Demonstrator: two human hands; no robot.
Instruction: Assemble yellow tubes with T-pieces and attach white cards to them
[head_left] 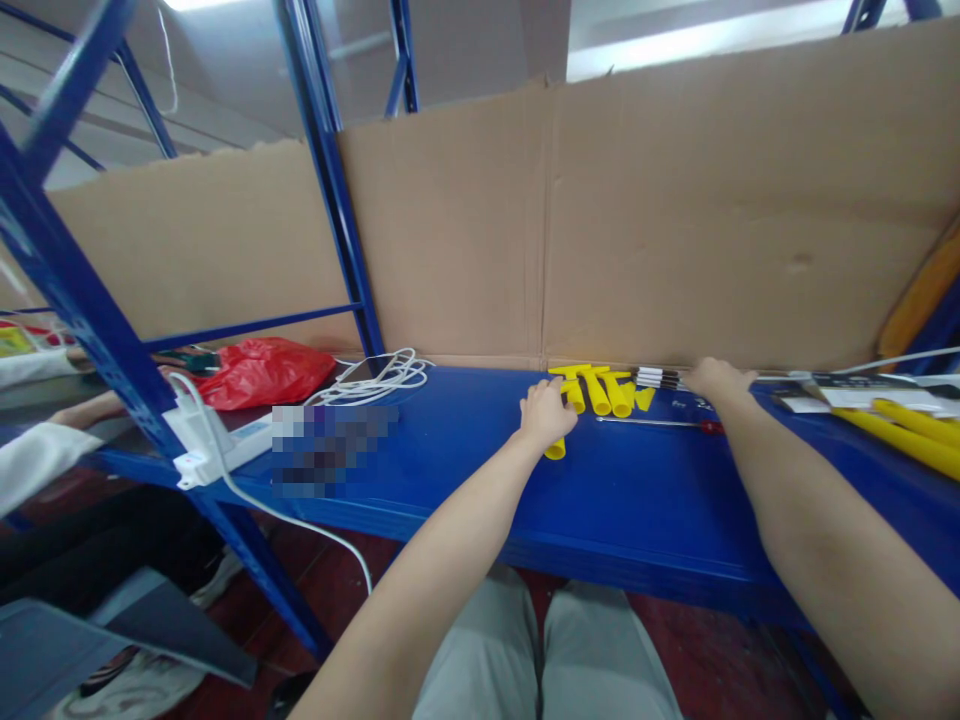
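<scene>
My left hand point(546, 412) is closed round a yellow plastic tube piece point(555, 451), whose round end shows below the palm. Just right of it, several similar yellow tube pieces point(598, 392) lie in a row, with a small yellow wedge point(644, 398) at their end. My right hand point(721, 380) reaches to the back of the blue table, fingers curled down beside a bundle of thin black-and-white rods point(657, 377); what its fingertips grip is hidden. In front of that hand lies a long screwdriver point(660, 423) with a red handle.
Yellow tubes point(900, 440) and flat packets lie at the right. To the left are a red plastic bag point(262, 374), coiled white cable point(390, 376) and a power strip point(240, 445) by a blue post. Cardboard point(450, 240) walls the back. Another person's sleeve point(45, 460) shows at far left.
</scene>
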